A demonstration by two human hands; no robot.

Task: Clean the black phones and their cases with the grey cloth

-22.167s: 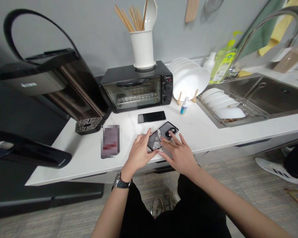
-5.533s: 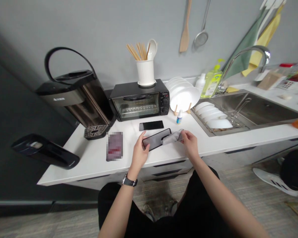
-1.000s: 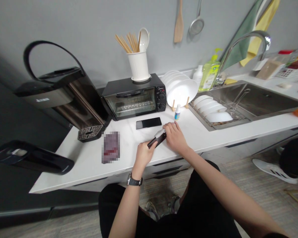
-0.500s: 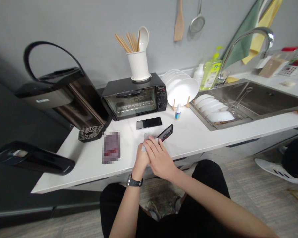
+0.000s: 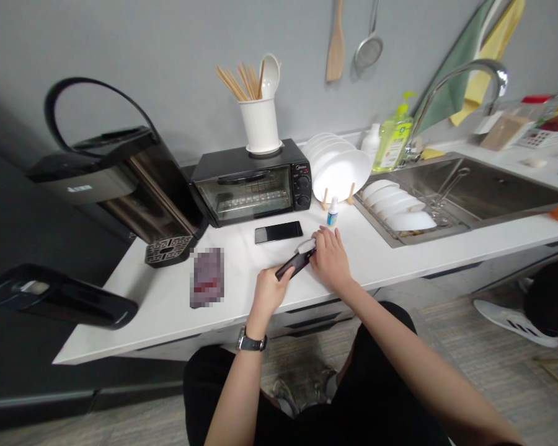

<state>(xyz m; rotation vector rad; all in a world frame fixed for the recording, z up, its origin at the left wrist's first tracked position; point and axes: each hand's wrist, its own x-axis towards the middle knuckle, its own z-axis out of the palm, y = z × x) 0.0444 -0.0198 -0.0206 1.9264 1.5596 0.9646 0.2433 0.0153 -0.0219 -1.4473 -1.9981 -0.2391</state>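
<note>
Over the counter, my left hand [image 5: 270,287] grips the near end of a black phone case [image 5: 296,262], held at a slant. My right hand [image 5: 328,257] is closed around the far end with a pale, crumpled wipe [image 5: 305,246] pressed against the case. Its fingers partly hide the wipe and that end of the case. Just behind the case lies a phone [image 5: 279,231] with a dark screen. A small white spray bottle [image 5: 332,212] with a blue label stands just beyond my right hand.
Behind the phone stands a toaster oven [image 5: 251,186] bearing a utensil holder [image 5: 260,127]. A blurred-out packet [image 5: 207,277], a dark bottle [image 5: 60,297] and a drink machine [image 5: 144,186] are leftward. Plates [image 5: 341,176] and the sink [image 5: 516,198] are rightward.
My hands have come apart from being clasped together over the wipe. The left now holds the case's near end, while the right has moved right and forward onto its far end.
</note>
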